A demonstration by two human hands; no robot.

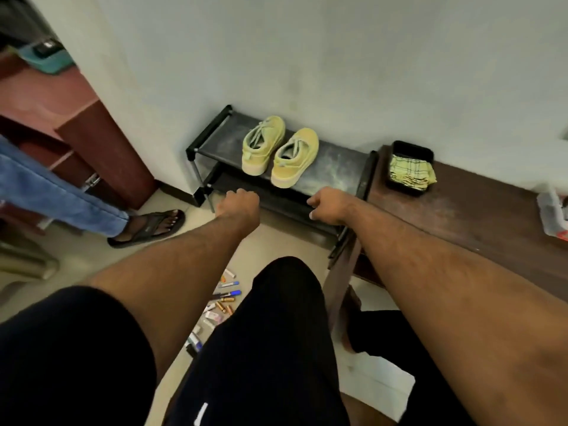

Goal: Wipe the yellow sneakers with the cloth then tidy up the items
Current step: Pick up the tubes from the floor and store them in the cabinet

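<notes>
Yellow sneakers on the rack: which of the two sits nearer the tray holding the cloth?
The yellower sneaker, nearer the tray with the checked cloth. The paler, greener sneaker stands on its far side, toward the rack's other end.

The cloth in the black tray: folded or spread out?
Folded. The yellow checked cloth lies in stacked layers inside the black tray on the brown bench, one corner hanging over the rim. Neither hand touches it.

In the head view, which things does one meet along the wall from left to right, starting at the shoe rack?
Shoe rack → left yellow sneaker → right yellow sneaker → black tray holding the folded cloth.
</notes>
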